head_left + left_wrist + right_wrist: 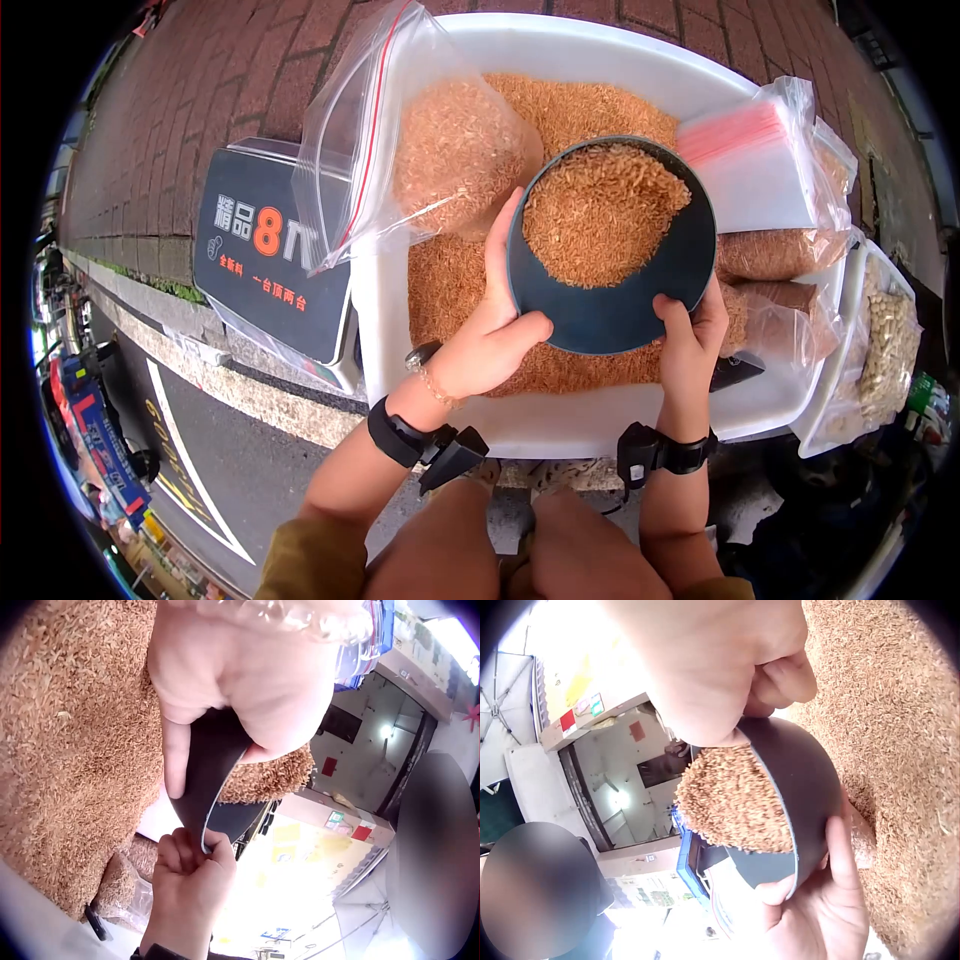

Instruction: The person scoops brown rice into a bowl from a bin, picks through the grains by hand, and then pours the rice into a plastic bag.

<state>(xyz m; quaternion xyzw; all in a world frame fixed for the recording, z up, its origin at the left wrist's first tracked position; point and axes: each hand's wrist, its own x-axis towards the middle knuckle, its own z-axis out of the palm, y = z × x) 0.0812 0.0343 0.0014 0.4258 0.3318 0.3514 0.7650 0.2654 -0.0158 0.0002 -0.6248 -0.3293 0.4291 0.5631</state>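
Both of my hands hold a dark blue-green bowl (600, 318) over a white tub (520, 432). A heap of small, slender, reddish-brown grains (598, 215) lies toward the bowl's far side, leaving the near inside bare. My left hand (488, 335) grips the left wall, thumb at the rim and fingers along the outside. At the right near edge, my right hand (690, 345) grips the rim with its thumb over it. In the left wrist view the bowl (206, 765) is tilted. Loose grains of the same kind (450, 290) spread below it in the tub.
An upright zip bag (460, 150) of grains stands at the tub's back left. Beside the tub lies a bagged black scale (270, 260). Packs of empty red-edged bags (745, 150) and filled bags (780, 255) sit at the right, near a tray (825, 400) of pale pieces.
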